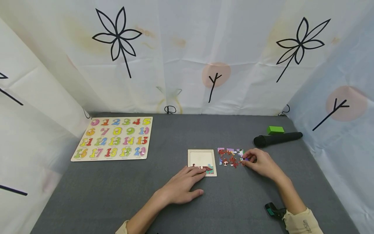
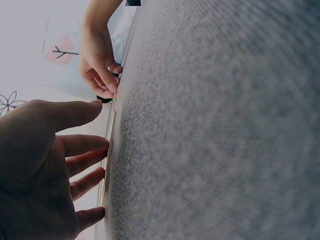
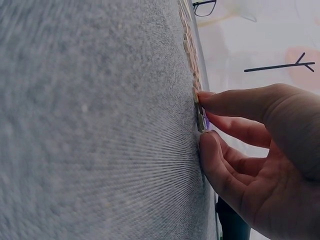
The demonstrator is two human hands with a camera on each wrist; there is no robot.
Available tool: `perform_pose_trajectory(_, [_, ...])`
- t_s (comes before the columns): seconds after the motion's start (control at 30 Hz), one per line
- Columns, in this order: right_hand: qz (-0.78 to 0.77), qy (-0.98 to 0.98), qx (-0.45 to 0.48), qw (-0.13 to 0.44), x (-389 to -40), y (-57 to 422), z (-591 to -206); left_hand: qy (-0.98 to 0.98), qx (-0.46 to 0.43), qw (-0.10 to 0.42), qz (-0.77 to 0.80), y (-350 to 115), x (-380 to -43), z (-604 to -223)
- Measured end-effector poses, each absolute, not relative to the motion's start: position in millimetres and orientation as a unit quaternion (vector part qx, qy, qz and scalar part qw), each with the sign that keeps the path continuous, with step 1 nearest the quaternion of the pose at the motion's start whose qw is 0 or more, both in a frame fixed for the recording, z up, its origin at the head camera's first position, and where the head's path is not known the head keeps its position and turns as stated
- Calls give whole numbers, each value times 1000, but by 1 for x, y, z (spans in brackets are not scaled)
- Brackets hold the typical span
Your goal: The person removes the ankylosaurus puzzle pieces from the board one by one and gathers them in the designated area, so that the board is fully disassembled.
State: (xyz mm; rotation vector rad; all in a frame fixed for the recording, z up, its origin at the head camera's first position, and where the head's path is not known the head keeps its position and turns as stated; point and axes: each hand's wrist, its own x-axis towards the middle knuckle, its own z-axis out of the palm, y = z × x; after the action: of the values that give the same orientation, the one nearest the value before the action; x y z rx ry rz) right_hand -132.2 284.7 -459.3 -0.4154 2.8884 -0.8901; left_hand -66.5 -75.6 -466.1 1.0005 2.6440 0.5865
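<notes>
A small wooden puzzle tray (image 1: 200,158) lies at mid-table, with a few picture pieces fitted along its near edge. My left hand (image 1: 182,185) rests with spread fingers on the tray's near left part, its fingertips covering some of those pieces. Right of the tray lie several loose jigsaw pieces (image 1: 224,161), red, white and purple, in two rough rows. At their right end my right hand (image 1: 263,164) pinches a jigsaw piece (image 3: 202,117) between thumb and index finger, close over the cloth. That piece is partly hidden by the fingers.
A board of colourful numbers (image 1: 121,126) lies at the back left. At the back right are a black rod-shaped thing with a thicker end (image 1: 277,139) and a green block (image 1: 275,130). A small black-and-green device (image 1: 273,211) is beside the right forearm. Patterned white curtains enclose the grey table.
</notes>
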Motion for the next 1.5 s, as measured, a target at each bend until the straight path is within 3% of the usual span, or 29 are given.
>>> perform_pose_trajectory(0.23, [-286, 948, -133, 35, -131, 284, -460, 910, 344, 119, 197, -74, -62, -464])
perform_pose_trajectory(0.6, [-303, 943, -136, 24, -130, 282, -459, 905, 334, 160, 212, -80, -62, -458])
perform_pose_trajectory(0.77, [-320, 936, -147, 16, -128, 276, -457, 906, 343, 146, 202, -80, -61, -460])
perform_pose_trajectory(1.13, [-448, 873, -176, 75, -127, 248, -454, 913, 355, 115, 167, -79, -55, -455])
perform_pose_trajectory(1.5, [-490, 837, -225, 94, -131, 201, -461, 922, 349, 94, 136, -76, -44, -453])
